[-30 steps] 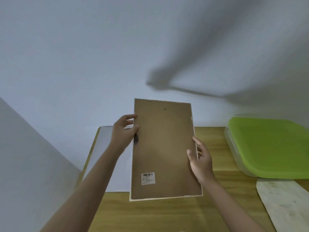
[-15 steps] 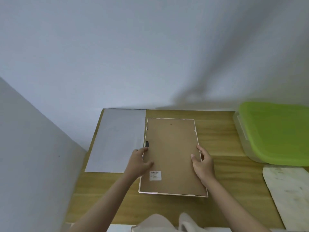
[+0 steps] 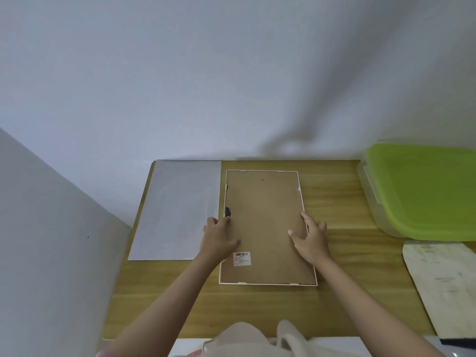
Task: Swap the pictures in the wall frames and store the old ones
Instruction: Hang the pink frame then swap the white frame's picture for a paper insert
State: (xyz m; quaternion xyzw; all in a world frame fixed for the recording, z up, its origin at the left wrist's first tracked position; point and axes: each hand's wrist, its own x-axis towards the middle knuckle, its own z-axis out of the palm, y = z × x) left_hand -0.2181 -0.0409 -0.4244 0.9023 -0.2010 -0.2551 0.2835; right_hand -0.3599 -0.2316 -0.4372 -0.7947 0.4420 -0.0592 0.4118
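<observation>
**Both hands flat on the face-down frame**

I see the white-edged picture frame with brown cardboard backing lying face-down on the wooden surface, between a white paper sheet and a green-lidded clear plastic box. My left hand rests on its left edge, fingers loosely spread. My right hand presses the right edge, fingers relaxed and apart. The picture side is hidden; the box is cut off at right.

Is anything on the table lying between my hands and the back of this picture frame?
Nothing visible: the left hand and right hand rest directly on the backing board of the frame, which lies face down on the table.
</observation>
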